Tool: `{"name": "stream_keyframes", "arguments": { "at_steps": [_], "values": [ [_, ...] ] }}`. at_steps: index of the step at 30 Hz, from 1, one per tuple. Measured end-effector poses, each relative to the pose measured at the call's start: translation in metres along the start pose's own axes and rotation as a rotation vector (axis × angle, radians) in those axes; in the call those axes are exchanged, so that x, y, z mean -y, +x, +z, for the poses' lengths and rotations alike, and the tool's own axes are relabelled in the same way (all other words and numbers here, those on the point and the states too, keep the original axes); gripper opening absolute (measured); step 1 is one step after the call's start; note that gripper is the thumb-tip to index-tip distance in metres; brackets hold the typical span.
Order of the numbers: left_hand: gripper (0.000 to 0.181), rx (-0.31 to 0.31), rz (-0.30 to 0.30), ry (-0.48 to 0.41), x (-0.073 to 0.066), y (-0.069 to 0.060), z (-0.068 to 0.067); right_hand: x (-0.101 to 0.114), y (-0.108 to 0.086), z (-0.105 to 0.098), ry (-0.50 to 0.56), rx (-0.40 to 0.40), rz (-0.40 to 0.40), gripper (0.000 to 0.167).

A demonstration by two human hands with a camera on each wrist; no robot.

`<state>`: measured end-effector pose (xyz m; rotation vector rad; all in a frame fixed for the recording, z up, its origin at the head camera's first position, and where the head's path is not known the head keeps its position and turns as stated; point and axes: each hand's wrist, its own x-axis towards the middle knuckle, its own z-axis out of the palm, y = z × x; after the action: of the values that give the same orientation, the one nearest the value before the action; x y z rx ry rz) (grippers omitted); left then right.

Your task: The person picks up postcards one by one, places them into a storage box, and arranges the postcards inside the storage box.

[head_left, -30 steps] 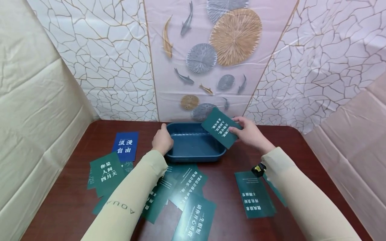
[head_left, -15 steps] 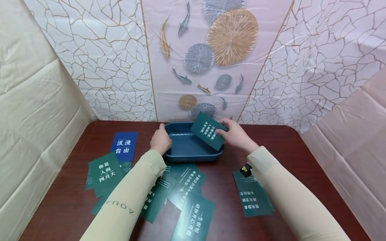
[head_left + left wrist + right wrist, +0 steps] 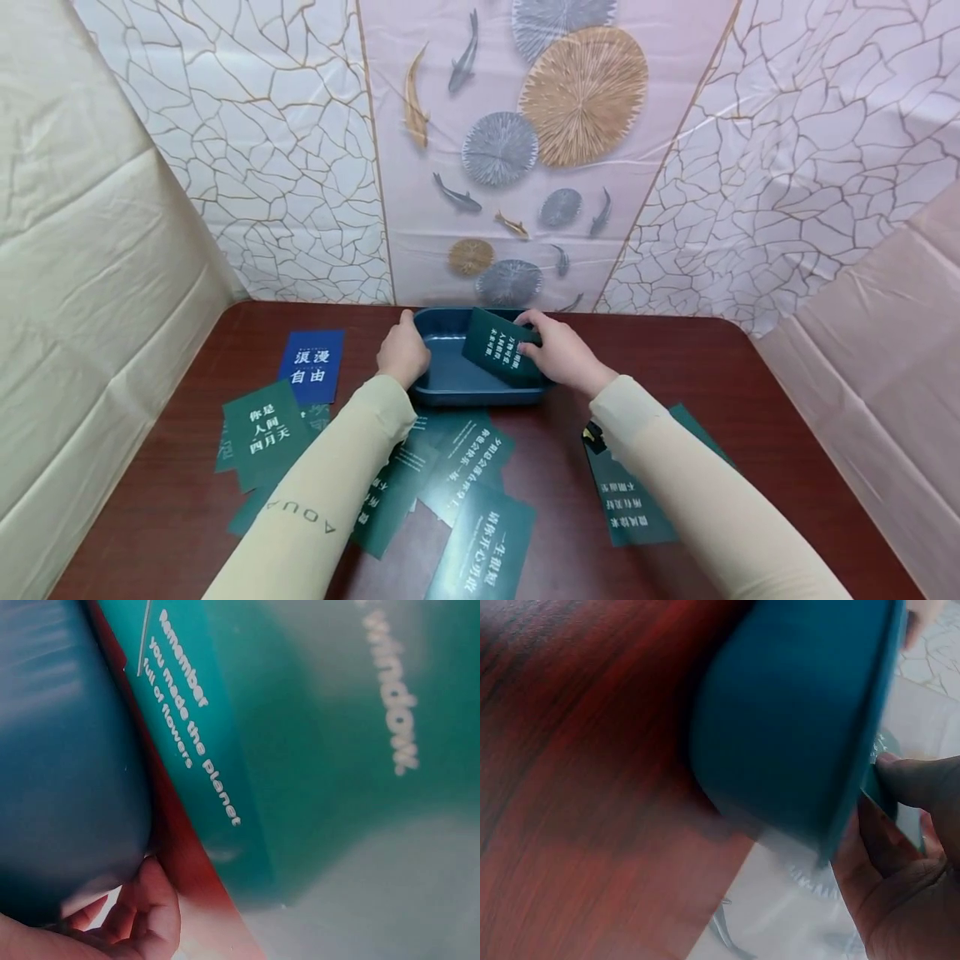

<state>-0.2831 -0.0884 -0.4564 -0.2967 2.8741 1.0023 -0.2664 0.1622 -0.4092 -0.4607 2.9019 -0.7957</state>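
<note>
A dark blue rectangular plastic tray [image 3: 472, 398] stands at the back of the table. My left hand [image 3: 403, 350] grips its left end; the left wrist view shows curled fingers [image 3: 156, 904] under the tray's rounded corner. Between thumb and fingers my right hand [image 3: 566, 354] pinches a dark green card [image 3: 491, 343] with white Chinese lettering. The card is tilted, its lower part inside the tray. In the right wrist view, the tray's outer wall [image 3: 787, 720] hides most of the card, and the right hand [image 3: 907, 900] is beside the rim.
Overlapping green cards [image 3: 483, 542] lie in front of the tray. Left of them are another green card [image 3: 266, 429] and a blue card [image 3: 313, 367]. More green cards [image 3: 637, 508] lie under the right forearm. A patterned cloth [image 3: 502, 208] hangs behind the dark red table [image 3: 570, 517].
My right hand has moved left and slightly down with the green card, from above the tray's right end into the tray. The left hand keeps its grip on the tray.
</note>
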Motion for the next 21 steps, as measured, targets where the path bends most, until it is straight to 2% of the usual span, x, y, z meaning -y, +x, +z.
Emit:
{"name": "stream_keyframes", "arguments": {
  "at_steps": [9, 21],
  "values": [
    [0.061, 0.000, 0.015, 0.013, 0.002, 0.003, 0.002, 0.002, 0.009, 0.021, -0.253, -0.059, -0.029, 0.043],
    [0.064, -0.004, 0.012, 0.000, 0.003, 0.002, 0.000, 0.005, 0.019, 0.032, -0.457, -0.061, -0.068, 0.058]
  ]
}}
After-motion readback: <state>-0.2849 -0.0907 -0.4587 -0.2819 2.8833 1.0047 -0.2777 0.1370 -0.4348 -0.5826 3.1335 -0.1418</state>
